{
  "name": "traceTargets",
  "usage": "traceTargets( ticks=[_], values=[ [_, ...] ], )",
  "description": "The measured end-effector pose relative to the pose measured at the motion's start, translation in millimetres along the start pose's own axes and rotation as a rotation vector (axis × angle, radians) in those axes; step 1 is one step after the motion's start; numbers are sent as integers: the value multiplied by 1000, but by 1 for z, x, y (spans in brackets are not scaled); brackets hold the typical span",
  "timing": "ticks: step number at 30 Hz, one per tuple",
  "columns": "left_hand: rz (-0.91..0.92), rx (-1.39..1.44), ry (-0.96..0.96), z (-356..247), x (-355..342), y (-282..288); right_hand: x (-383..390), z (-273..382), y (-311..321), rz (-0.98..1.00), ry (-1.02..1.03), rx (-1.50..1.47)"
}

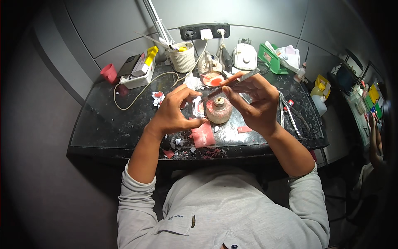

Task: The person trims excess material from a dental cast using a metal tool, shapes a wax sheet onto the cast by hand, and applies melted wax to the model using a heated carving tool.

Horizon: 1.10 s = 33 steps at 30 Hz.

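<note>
My right hand [257, 101] pinches a wax knife [232, 81] between thumb and fingers. The knife has a brown handle section and a flat metal blade, and it slants across above a round glass spirit lamp [219, 112] with a metal wick holder. Curved into a C shape, my left hand [176, 108] has its thumb and index finger apart. A small white and pink piece [198, 108] shows in that gap; whether the fingers touch it I cannot tell. Below the left thumb lies a pink wax sheet [203, 133] on the black worktop.
Wax and paper scraps [178, 143] litter the front edge. Behind stand a dental model [211, 78], a wicker-like cup [182, 58], a white control unit [245, 57] and a green bin [271, 58]. A red cup [109, 73] is at left, metal tools [292, 116] at right.
</note>
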State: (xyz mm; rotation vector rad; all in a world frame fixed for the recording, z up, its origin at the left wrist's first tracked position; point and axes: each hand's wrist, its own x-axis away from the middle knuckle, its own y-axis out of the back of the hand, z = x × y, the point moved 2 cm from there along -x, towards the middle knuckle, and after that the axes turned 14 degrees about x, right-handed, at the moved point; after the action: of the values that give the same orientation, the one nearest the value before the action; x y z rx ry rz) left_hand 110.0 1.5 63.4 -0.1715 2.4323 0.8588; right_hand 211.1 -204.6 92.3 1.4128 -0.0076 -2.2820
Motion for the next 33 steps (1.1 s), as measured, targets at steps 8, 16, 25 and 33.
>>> traceTargets(
  ticks=[8,16,25,33],
  values=[
    [-3,18,8,2,1,-1,3,1,0,33,8,-15],
    [6,8,1,3,2,0,4,-3,0,28,48,-26],
    [-24,16,-9,2,2,0,3,-2,5,90,6,-79],
    [-95,-70,-128,3,-1,-3,-15,-19,31,-219,-102,155]
  ],
)
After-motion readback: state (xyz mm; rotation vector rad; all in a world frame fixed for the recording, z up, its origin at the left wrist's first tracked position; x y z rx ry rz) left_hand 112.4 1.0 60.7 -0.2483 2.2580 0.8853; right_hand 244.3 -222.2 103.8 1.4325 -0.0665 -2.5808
